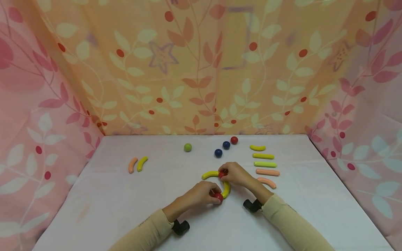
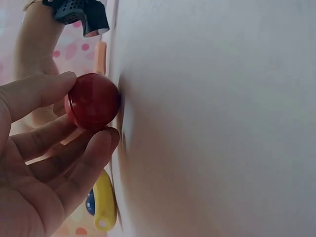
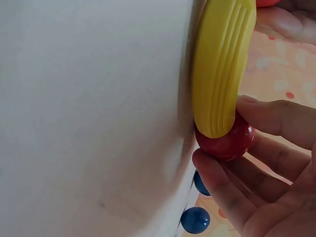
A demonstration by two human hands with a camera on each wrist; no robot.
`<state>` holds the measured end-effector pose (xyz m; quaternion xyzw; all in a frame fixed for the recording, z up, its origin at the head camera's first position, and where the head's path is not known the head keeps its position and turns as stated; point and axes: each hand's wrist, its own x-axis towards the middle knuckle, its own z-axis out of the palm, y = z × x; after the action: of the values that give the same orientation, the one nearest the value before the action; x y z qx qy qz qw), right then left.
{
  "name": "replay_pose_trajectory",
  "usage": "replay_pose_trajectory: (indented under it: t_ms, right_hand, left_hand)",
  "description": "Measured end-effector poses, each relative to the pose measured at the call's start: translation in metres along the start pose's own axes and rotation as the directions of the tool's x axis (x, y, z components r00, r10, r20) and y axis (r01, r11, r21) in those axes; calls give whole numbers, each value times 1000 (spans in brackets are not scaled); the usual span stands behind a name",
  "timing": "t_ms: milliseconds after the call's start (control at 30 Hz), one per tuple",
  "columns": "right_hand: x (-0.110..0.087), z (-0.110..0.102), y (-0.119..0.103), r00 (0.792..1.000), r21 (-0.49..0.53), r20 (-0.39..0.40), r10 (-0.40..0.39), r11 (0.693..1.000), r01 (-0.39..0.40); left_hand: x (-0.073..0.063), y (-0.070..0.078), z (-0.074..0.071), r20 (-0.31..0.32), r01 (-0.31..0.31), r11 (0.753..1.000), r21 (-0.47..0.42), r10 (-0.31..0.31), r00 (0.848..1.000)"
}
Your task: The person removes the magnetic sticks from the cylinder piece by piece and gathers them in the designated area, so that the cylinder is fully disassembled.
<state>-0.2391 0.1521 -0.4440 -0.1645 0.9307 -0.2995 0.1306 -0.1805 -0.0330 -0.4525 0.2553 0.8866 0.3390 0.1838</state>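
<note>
In the head view my left hand [image 1: 201,194] pinches a red ball [image 1: 218,198] at the middle of the table, with thumb and fingers around it in the left wrist view. Farther back, my right hand [image 1: 236,173] grips a second red ball [image 1: 222,174]. A curved yellow stick [image 1: 226,190] runs between the two balls; its end meets the right hand's ball in the right wrist view. Another curved yellow stick [image 1: 209,174] reaches left from that same ball. The fingers partly hide both balls.
Behind the hands lie two blue balls [image 1: 218,153], a loose red ball [image 1: 234,140] and a green ball [image 1: 187,147]. Several straight and curved sticks [image 1: 265,164] line the right side. An orange curved stick [image 1: 133,165] and a yellow one [image 1: 142,164] lie left. Patterned cloth [image 1: 201,87] encloses the table.
</note>
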Motion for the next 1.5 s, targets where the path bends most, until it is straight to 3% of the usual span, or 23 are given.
replay_pose_trajectory:
  t_ms: [233,400,533,700,933,1500]
  right_hand:
    - [0,1,1,1000,-35,-4,-27,999,27]
    - [-2,1,1,1000,-59,-15,3,998,-4]
    - [-2,1,1,1000,-71,-14,23,997,-24]
    - [-1,2,1,999,-66,-14,32,997,-33]
    - [0,2,-2,999,-60,-31,27,998,-29]
    - [1,4,-2,999,-38,-22,48,998,-48]
  left_hand:
    - [5,-7,-18,-51,40,997,-59,-43,998]
    - [18,-12,-34,-140,76,995,-61,-84,987]
    - [30,-21,-42,-171,111,991,-74,-123,978]
    - [45,-29,-44,-125,164,983,-81,-173,977]
    - [62,-30,-43,-59,166,986,-18,-167,984]
    - [66,-28,-38,-77,216,975,51,-212,974]
